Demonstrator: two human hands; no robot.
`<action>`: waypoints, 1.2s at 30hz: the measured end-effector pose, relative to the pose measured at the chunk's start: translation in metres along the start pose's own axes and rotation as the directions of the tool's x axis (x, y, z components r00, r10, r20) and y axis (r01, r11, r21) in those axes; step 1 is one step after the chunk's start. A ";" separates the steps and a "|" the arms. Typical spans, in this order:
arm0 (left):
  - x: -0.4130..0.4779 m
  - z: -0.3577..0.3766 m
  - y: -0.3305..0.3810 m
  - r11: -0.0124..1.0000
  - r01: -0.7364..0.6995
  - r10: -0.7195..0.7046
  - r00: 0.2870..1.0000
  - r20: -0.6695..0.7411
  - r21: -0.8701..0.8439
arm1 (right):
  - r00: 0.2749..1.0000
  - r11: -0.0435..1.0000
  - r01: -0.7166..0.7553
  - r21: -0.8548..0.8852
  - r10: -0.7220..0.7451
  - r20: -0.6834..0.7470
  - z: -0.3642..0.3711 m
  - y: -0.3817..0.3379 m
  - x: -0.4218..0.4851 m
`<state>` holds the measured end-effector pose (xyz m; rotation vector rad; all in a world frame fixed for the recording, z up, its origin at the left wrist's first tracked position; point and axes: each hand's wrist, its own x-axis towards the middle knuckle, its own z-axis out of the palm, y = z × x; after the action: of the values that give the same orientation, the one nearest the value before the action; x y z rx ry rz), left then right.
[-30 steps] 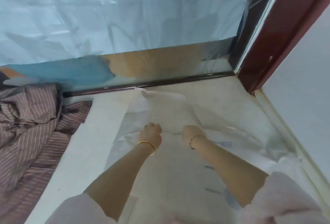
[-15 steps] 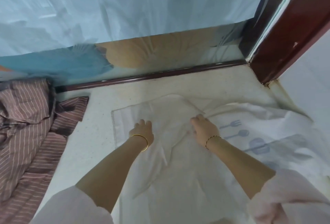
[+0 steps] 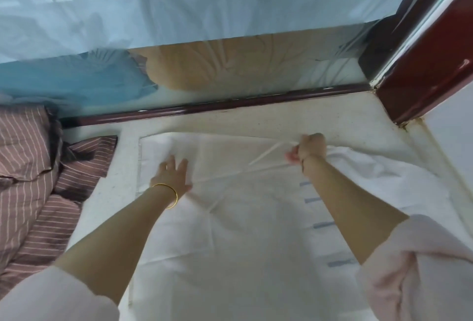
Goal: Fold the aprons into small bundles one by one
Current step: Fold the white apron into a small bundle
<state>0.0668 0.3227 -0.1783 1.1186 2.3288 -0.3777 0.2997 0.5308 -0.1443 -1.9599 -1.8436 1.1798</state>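
White apron (image 3: 243, 231) runs off the bottom edge. Its blue print (image 3: 323, 225) is mostly hidden under the right forearm (image 3: 345, 198). Right hand (image 3: 311, 150) fingertips curl out of sight (grip on the apron's far edge, exact hold unclear). Left of the apron, the striped cloth (image 3: 30, 180) is cut by the frame.

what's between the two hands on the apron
Head view: only white apron cloth lies between left hand and right hand, crossed by a strap running to the right hand.
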 end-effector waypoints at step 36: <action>-0.239 0.140 0.150 0.798 -0.534 0.573 0.816 -0.075 0.279 | 0.892 0.655 -0.359 0.665 0.450 0.038 -0.048 0.238 -0.238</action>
<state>0.3559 0.1990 -0.1622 1.9483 1.9750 -0.3665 0.5328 0.2843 -0.1672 -1.9652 -0.7305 1.5059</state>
